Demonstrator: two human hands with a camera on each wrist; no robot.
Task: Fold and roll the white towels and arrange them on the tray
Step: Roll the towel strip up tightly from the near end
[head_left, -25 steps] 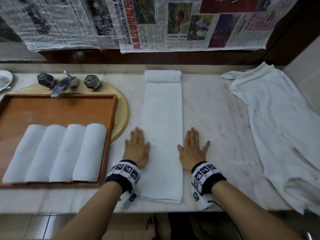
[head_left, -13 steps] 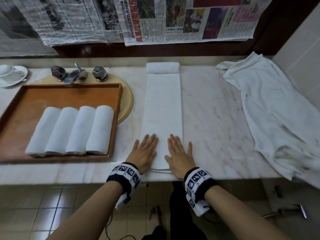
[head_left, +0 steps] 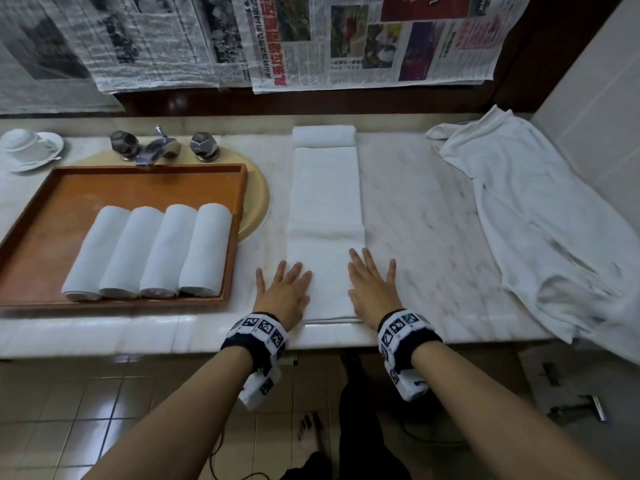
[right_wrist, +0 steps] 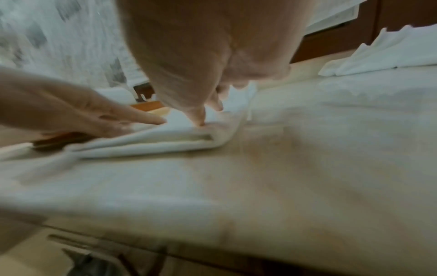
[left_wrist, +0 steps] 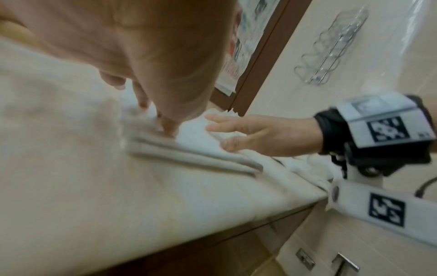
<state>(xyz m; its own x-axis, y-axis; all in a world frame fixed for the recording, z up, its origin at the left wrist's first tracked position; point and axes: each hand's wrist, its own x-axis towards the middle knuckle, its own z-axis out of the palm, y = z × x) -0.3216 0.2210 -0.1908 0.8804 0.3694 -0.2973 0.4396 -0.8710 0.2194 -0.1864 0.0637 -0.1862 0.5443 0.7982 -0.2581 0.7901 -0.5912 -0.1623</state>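
A long folded white towel (head_left: pixel 325 202) lies lengthwise on the marble counter (head_left: pixel 422 220), its far end rolled (head_left: pixel 323 136). My left hand (head_left: pixel 285 289) lies flat on its near left edge and my right hand (head_left: pixel 372 285) flat on its near right edge, fingers straight and spread. The wrist views show the towel's layered near end (left_wrist: pixel 196 156) (right_wrist: pixel 151 143) under my fingertips. The wooden tray (head_left: pixel 145 183) at the left holds several rolled white towels (head_left: pixel 149 251) side by side. Loose white towels (head_left: pixel 540 216) are heaped at the right.
A faucet with two knobs (head_left: pixel 159 145) stands behind the tray over a beige basin (head_left: pixel 258 206). A white cup and saucer (head_left: pixel 29 147) sit at the far left. Newspapers (head_left: pixel 277 39) cover the wall. The counter's front edge is just under my wrists.
Both hands slid toward me along the towel to its near end, came together, then spread apart to its two edges. The towel's near end now lies on the counter instead of overhanging.
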